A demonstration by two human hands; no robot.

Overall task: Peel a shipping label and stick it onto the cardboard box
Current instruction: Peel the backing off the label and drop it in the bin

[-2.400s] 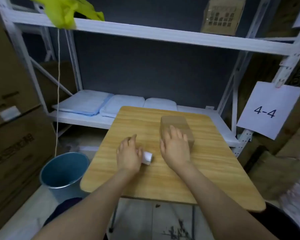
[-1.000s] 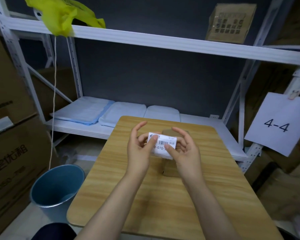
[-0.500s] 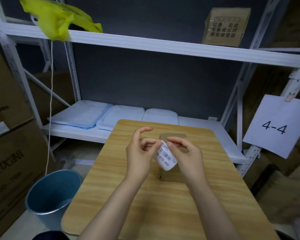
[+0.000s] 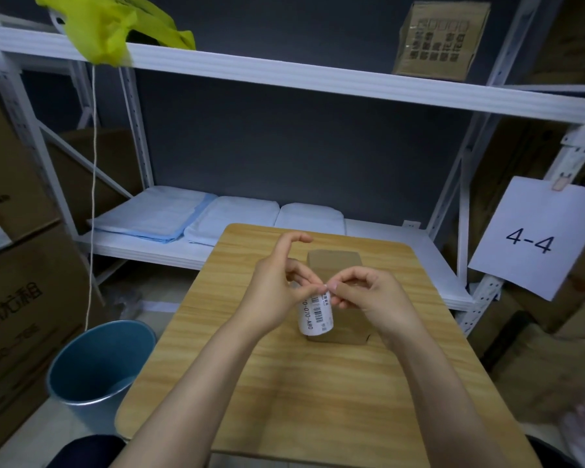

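Label first: we have it up off the table, our left hand and right hand both pinching its top edge with narrow fingers, working at a corner. We judge the peel barely begun; whether the backing has split, we cannot tell. Sticking is all still ahead. Cardboard box sits bare at twelve o'clock, just behind the hands. Wood-grain top otherwise. White shelving beyond, blue bin at eight o'clock, a "4-4" sign at three.
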